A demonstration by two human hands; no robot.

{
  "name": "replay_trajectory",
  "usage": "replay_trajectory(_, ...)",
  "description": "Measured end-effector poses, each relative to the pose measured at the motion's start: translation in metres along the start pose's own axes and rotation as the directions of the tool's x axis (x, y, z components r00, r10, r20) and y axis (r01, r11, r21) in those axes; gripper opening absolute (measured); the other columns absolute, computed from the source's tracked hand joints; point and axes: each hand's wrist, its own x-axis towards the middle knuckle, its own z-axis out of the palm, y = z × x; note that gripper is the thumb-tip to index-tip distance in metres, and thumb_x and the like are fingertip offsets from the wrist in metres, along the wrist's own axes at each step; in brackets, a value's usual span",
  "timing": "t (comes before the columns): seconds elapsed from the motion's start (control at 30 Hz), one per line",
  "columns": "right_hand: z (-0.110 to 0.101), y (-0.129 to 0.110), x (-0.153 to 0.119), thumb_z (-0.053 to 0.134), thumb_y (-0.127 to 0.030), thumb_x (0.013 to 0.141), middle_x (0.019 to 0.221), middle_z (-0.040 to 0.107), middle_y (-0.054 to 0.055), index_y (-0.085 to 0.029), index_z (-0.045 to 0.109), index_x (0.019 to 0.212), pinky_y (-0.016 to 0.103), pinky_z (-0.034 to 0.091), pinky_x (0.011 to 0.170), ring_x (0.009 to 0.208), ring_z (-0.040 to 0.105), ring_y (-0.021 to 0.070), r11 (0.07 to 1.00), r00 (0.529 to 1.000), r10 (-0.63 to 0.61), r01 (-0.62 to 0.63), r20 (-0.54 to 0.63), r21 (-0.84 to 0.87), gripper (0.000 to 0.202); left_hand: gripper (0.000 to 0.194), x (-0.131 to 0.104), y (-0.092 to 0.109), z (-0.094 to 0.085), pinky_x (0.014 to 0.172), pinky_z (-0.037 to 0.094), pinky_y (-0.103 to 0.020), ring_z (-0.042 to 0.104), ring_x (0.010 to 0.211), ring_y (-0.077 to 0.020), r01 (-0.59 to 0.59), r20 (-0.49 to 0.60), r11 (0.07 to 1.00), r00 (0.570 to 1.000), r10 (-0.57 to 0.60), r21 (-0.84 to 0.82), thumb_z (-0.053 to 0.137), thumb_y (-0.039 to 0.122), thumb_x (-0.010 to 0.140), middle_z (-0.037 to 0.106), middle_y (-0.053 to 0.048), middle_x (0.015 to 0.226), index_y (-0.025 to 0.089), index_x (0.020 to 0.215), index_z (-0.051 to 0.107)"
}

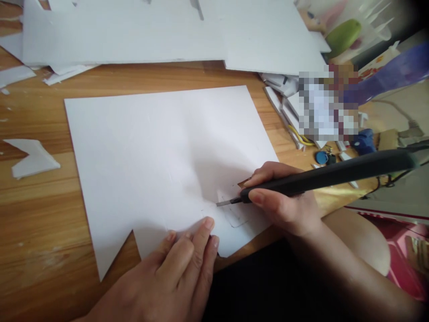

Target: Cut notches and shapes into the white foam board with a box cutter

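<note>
A white foam board sheet (150, 147) lies on the wooden table, with a V-shaped notch in its near edge. My right hand (284, 201) grips a black-handled craft knife (321, 176). The thin blade points left, and its tip is at the board beside a small outline drawn in dark lines; I cannot tell how deep it sits. Something small and brown shows by the right fingers, too little visible to name. My left hand (181, 268) presses down on the board's near edge, fingers stretched out, left of the drawn outline.
Larger white boards (134, 36) lie across the back. A notched white offcut (31, 156) is on the left of the wooden table (40, 214). Scraps, a blue round cap (321, 157) and cables clutter the right, below a purple object (392, 78). A pink container (402, 259) stands lower right.
</note>
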Motion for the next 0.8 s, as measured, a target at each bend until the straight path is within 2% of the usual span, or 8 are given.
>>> replay_trajectory(0.33,-0.002,0.013,0.0,0.088,-0.04,0.078,0.069,0.075,0.001,-0.024,0.075,0.071,0.034,0.059,0.064,0.069,0.072,0.0222,0.989,0.999,0.039,-0.04,0.006,0.143,0.021,0.041,0.0,0.0,0.001,0.105,0.04,-0.043,0.051,0.138,-0.03,0.019,0.027,1.0,0.999,-0.019,0.003,0.029,0.003,0.108,0.067,-0.017,0.139,0.005,0.138,0.057)
replay_trajectory(0.57,-0.002,0.02,0.003,0.086,-0.04,0.078,0.066,0.072,0.0,-0.024,0.074,0.071,0.031,0.053,0.058,0.065,0.068,0.0199,0.992,0.999,-0.035,0.038,-0.025,0.121,0.021,0.038,0.004,-0.004,0.002,0.107,0.039,-0.042,0.052,0.137,-0.0299,-0.011,-0.017,1.0,1.0,0.011,0.005,0.034,0.004,0.106,0.071,-0.016,0.132,0.005,0.134,0.06)
replay_trajectory(0.73,0.0,0.024,0.0,0.079,-0.053,0.08,0.06,0.067,0.0,-0.028,0.07,0.072,0.034,0.049,0.048,0.054,0.063,0.02,0.943,0.994,-0.016,0.053,-0.113,0.328,0.028,0.038,0.011,-0.002,-0.006,0.105,0.042,-0.042,0.057,0.131,-0.0307,0.004,-0.03,0.999,1.0,-0.003,0.041,0.038,0.002,0.103,0.074,-0.017,0.13,0.004,0.133,0.061)
replay_trajectory(0.8,0.005,0.022,-0.004,0.081,-0.053,0.08,0.063,0.069,0.001,-0.029,0.072,0.075,0.034,0.05,0.05,0.057,0.065,0.0208,0.945,0.994,-0.045,0.075,-0.1,0.318,0.026,0.038,0.011,0.0,-0.009,0.103,0.044,-0.042,0.059,0.13,-0.0317,-0.001,0.008,0.998,1.0,0.0,0.061,0.037,0.003,0.104,0.074,-0.018,0.132,0.004,0.134,0.059)
